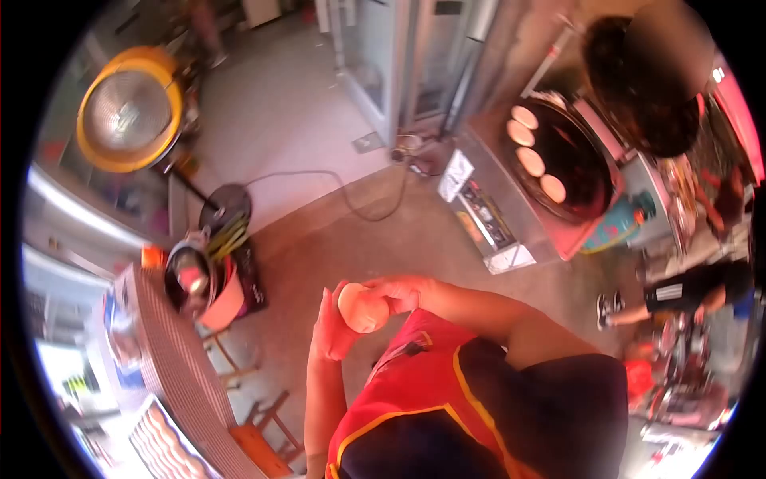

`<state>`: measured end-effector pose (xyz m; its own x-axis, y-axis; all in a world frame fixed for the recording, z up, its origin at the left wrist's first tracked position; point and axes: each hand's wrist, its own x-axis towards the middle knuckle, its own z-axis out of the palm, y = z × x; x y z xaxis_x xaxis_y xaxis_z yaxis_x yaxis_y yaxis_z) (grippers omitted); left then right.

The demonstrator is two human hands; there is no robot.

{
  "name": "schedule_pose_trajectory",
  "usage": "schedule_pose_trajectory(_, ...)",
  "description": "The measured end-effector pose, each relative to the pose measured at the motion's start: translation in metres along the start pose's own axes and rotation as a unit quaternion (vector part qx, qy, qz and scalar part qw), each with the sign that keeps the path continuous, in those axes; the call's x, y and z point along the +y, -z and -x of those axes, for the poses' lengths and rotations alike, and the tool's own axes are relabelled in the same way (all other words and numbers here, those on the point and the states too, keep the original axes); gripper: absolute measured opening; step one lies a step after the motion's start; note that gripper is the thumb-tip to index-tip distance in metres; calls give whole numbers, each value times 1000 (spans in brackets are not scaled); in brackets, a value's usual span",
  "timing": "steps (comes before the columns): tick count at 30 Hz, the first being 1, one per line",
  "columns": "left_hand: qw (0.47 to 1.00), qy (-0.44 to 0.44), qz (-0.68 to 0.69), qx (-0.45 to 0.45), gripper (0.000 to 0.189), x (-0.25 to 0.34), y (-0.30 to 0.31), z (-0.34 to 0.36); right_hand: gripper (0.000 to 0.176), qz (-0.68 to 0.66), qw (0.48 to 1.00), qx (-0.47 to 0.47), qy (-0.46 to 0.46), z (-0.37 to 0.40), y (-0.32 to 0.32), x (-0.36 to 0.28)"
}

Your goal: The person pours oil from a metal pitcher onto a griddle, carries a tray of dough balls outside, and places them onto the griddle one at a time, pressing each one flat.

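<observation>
Between my two hands, in front of the red and dark apron, is a round, flat piece of pale dough (363,309). My left hand (337,329) is cupped against its left side, fingers pointing up. From the right, the fingers of my right hand (399,294) close on its edge. Ahead to the right, several similar dough rounds (531,161) lie in a curved row along the left side of a dark round griddle (578,172).
A dark round lid (638,88) is raised behind the griddle. At left are a table (179,343) with a striped cover, a tray (163,443) of pale rounds, a bucket (223,299) and a yellow-rimmed fan (128,110). A cable (339,188) crosses the floor. Another person (678,295) is at far right.
</observation>
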<state>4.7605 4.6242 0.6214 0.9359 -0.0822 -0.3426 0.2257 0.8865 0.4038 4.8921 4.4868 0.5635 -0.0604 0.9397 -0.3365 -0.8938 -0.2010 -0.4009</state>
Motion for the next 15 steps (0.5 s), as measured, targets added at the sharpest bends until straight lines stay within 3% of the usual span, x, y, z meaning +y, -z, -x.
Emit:
schedule_pose_trajectory(1,999,33,-7,-33,62,-9,-16,-25,44,-36,998,11,48,24,21,-11)
schedule_pose_trajectory(4,991,74,-112,26,64,-24,-66,-98,44,-124,976,34,176,99,63,-49)
schedule_pose_trajectory(9,977,95,-188,44,54,-73,-94,-263,38,-59,896,193,396,257,173,-152)
schedule_pose_trajectory(11,965,152,-199,77,52,-91,-118,-312,34,-47,849,327,411,329,217,-182)
schedule_pose_trajectory(13,956,183,-214,83,53,-106,-145,-357,31,-147,772,423,452,386,236,-213)
schedule_pose_trajectory(15,950,197,-229,73,52,-118,-162,-392,27,82,654,648,382,444,258,-239)
